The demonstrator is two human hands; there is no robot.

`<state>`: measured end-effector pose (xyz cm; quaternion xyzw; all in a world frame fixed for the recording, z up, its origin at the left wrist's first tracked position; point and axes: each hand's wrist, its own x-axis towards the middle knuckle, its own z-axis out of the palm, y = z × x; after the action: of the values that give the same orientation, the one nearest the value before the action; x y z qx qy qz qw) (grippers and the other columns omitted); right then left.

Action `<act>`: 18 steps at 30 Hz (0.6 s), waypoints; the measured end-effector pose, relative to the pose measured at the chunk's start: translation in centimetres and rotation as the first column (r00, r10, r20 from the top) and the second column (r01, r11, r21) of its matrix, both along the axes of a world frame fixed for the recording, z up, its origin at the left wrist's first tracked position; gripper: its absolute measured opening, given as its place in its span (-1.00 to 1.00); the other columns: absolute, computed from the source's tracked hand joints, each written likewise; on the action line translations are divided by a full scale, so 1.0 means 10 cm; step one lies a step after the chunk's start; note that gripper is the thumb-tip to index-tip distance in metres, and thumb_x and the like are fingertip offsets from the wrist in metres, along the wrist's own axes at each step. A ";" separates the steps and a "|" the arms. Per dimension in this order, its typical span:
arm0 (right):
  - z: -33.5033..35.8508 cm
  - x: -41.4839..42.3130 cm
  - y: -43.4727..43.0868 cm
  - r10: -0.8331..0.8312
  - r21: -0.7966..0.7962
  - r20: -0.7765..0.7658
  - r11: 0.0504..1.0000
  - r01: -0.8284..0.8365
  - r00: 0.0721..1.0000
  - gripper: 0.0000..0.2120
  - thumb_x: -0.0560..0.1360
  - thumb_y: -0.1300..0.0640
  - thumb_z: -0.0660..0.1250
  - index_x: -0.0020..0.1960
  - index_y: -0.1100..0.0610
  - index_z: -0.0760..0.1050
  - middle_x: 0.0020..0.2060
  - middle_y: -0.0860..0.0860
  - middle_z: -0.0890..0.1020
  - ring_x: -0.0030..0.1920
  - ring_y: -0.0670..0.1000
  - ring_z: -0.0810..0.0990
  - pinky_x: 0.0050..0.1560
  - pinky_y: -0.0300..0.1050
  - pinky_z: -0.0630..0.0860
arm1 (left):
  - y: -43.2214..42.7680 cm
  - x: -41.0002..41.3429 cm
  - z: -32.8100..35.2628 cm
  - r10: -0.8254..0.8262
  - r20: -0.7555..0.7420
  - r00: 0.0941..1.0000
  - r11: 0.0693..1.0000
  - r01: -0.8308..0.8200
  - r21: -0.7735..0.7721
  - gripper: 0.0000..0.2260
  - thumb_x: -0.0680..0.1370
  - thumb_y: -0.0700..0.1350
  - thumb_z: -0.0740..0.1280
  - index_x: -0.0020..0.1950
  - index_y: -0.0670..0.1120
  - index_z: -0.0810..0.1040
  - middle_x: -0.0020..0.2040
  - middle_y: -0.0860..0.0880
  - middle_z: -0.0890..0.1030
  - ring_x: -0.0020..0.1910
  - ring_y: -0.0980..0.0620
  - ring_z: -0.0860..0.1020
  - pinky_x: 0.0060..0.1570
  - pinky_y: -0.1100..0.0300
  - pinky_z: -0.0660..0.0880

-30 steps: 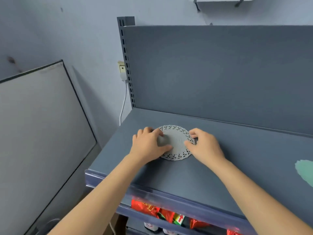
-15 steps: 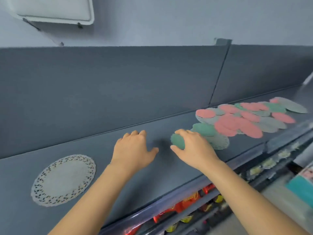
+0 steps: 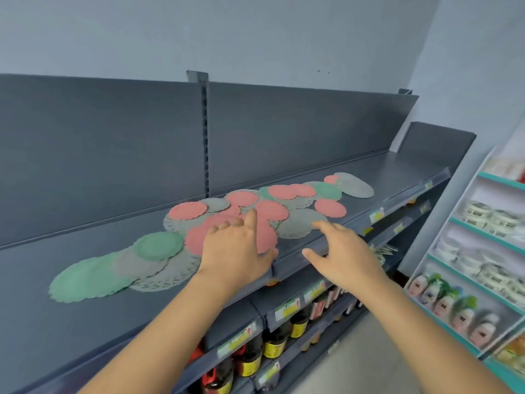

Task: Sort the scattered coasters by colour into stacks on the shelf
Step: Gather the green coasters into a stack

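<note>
Dark bottles (image 3: 275,341) line the lower racks under a person's outstretched arms. Above them the left grip (image 3: 235,248) is spread, fingers straight, over a pink coaster (image 3: 196,238) (whether it touches cannot be told). The right grip (image 3: 348,255) is spread and holds nothing at the front edge of the shelf (image 3: 42,322). Beyond, more pink coasters, green coasters (image 3: 85,280) and grey coasters (image 3: 301,226) lie overlapping in a loose, unsorted band along the shelf.

Pink coasters (image 3: 196,238): several partly hidden under left hand (image 3: 235,251). Price labels (image 3: 376,215): blurred, unreadable. Dark bottles (image 3: 250,358): tops hidden behind shelf rail (image 3: 210,354). Display rack (image 3: 488,236), right: cut off by edge.
</note>
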<state>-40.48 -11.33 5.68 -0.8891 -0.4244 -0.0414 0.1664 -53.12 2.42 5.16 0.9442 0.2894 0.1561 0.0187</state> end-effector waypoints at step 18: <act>-0.22 3.23 0.51 0.054 -0.134 -0.224 0.987 -0.086 0.973 -0.41 0.46 -0.05 0.37 0.43 0.03 0.27 0.34 0.03 0.44 0.31 0.08 0.44 0.22 -0.04 0.42 | 0.47 3.61 -0.23 0.043 -0.369 0.929 0.965 -0.135 -0.226 -0.26 0.37 0.19 0.43 0.42 -0.08 0.24 0.34 -0.10 0.40 0.34 -0.13 0.37 0.22 0.00 0.36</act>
<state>-8.18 -6.25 3.46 -0.8823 -0.4363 0.0936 0.1496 -17.03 7.14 2.83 0.9328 0.3478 -0.0564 0.0756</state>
